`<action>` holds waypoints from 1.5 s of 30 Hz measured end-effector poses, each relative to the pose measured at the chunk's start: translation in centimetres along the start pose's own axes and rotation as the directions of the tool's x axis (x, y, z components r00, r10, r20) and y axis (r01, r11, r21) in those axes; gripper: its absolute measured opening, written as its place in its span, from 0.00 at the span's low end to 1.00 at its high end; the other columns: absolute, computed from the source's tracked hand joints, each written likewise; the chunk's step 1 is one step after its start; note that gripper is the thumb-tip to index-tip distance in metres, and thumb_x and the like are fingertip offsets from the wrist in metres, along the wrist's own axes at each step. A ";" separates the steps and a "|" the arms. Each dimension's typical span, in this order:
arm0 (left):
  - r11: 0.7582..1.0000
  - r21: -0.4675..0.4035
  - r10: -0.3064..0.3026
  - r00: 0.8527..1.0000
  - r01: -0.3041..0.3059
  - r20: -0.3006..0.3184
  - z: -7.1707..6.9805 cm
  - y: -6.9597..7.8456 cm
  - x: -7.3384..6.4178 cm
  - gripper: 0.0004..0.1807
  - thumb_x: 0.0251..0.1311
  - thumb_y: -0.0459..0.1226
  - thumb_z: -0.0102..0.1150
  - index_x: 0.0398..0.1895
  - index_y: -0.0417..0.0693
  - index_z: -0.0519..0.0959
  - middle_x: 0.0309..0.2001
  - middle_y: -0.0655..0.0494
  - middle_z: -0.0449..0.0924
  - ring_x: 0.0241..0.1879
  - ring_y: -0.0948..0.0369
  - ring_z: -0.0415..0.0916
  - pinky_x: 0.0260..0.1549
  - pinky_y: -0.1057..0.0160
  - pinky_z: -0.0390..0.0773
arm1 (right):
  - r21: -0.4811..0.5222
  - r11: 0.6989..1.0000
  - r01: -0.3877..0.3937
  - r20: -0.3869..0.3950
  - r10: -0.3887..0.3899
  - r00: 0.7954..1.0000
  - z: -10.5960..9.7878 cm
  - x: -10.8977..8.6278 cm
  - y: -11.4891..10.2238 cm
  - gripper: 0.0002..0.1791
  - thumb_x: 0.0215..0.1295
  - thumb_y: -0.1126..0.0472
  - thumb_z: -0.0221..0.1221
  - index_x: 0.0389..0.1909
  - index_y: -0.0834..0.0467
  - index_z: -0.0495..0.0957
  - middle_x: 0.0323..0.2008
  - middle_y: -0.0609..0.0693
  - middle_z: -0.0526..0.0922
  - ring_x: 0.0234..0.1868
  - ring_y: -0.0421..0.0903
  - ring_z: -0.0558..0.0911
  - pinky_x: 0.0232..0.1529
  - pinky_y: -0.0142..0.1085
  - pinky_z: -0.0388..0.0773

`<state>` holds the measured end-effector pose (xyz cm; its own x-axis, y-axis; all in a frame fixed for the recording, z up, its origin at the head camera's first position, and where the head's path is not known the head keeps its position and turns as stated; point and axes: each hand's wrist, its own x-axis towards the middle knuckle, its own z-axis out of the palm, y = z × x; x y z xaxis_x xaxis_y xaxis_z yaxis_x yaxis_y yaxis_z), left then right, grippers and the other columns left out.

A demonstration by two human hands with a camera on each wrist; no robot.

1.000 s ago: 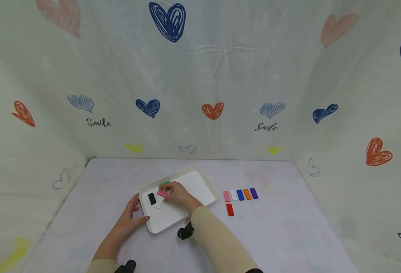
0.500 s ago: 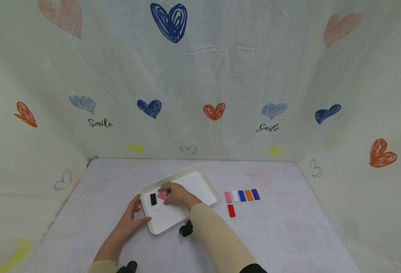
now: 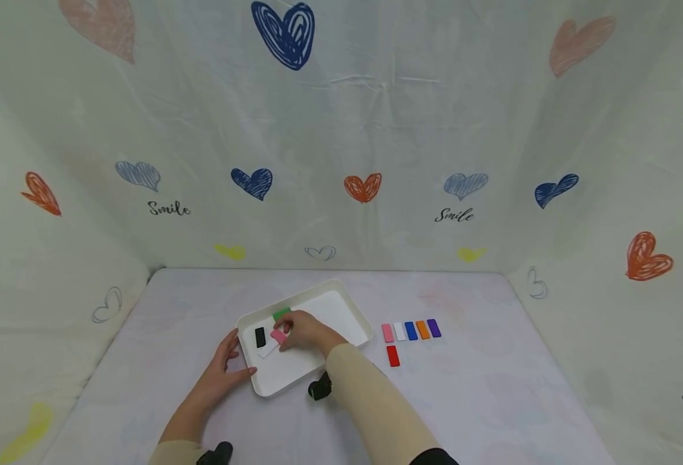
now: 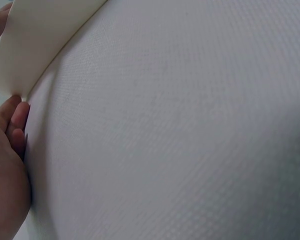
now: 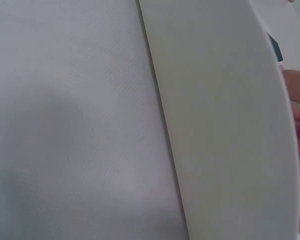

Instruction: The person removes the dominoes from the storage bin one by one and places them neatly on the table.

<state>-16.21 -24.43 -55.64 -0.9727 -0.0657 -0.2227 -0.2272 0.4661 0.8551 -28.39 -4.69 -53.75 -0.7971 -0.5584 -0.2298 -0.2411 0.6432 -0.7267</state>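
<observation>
My right hand (image 3: 303, 329) pinches a small pink block (image 3: 279, 336) over the white tray (image 3: 341, 300). Just below that block lies a white block (image 3: 268, 349), low in contrast against the tray floor. A black block (image 3: 260, 337) rests to their left, and a green block (image 3: 282, 313) sits by the far wall, partly behind my fingers. With thumb and fingers spread, my left hand (image 3: 219, 371) touches the tray's left end. In the left wrist view its fingertips (image 4: 21, 112) meet the tray's outer wall. The right wrist view shows mostly the tray's side, with my right hand at the edge.
Right of the tray, a row of pink, white, blue (image 3: 411, 330), orange and purple blocks lies on the pale tablecloth (image 3: 463, 400). A red block (image 3: 393, 356) lies below the row's left end. A heart-printed curtain (image 3: 341, 129) hangs behind the table.
My right hand has shifted slightly right and turned the pink block a little. More of the green block shows now. My left hand stays at the tray's end.
</observation>
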 end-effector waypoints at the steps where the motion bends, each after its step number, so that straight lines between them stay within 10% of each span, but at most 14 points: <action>1: 1.000 0.002 0.001 1.000 -0.001 0.001 0.0 0.0 0.0 0.59 0.52 0.47 0.72 0.78 0.51 0.41 0.75 0.39 0.50 0.67 0.45 0.54 0.63 0.34 0.56 | 0.008 1.000 0.002 0.003 -0.002 1.000 -0.1 -0.1 0.1 0.24 0.48 0.63 0.75 0.49 0.51 0.82 0.33 0.41 0.74 0.34 0.38 0.71 0.38 0.29 0.69; 8: 1.000 -0.006 0.006 1.000 -0.006 0.008 -0.1 0.4 0.1 0.59 0.52 0.47 0.72 0.78 0.50 0.40 0.75 0.41 0.50 0.67 0.46 0.53 0.65 0.37 0.53 | 0.180 0.983 -0.022 0.007 0.021 1.000 -0.7 -0.9 0.4 0.24 0.49 0.67 0.74 0.49 0.53 0.80 0.36 0.41 0.77 0.33 0.38 0.76 0.35 0.30 0.76; 15: 1.000 -0.005 0.011 1.000 -0.011 0.013 0.0 0.2 0.0 0.59 0.53 0.46 0.71 0.78 0.48 0.39 0.75 0.39 0.49 0.67 0.45 0.53 0.66 0.37 0.51 | 0.455 0.890 0.025 -0.016 -0.019 1.000 -2.1 -3.4 0.2 0.26 0.48 0.74 0.71 0.50 0.59 0.78 0.36 0.49 0.81 0.32 0.44 0.83 0.34 0.36 0.83; 24: 1.000 -0.014 0.012 1.000 -0.012 0.008 -0.1 0.1 0.0 0.59 0.52 0.44 0.72 0.78 0.47 0.40 0.75 0.39 0.49 0.66 0.46 0.53 0.67 0.39 0.50 | 0.554 0.825 0.115 -0.088 -0.079 0.993 -4.5 -6.1 1.0 0.27 0.50 0.75 0.70 0.53 0.62 0.77 0.39 0.51 0.80 0.40 0.45 0.83 0.41 0.36 0.82; 45: 0.999 -0.032 0.033 0.999 -0.032 0.011 0.0 0.0 -0.5 0.58 0.53 0.43 0.72 0.78 0.47 0.41 0.74 0.38 0.50 0.65 0.46 0.54 0.66 0.38 0.51 | 0.514 0.849 0.126 -0.108 -0.082 0.991 -9.1 -12.7 3.5 0.27 0.54 0.74 0.68 0.55 0.60 0.75 0.45 0.54 0.78 0.42 0.48 0.82 0.43 0.39 0.82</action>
<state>-15.77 -24.39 -55.53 -0.9790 -0.0408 -0.1998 -0.1971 0.4398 0.8762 -24.17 9.40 -47.45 -0.8301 -0.5489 -0.0981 -0.0208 0.2063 -0.9783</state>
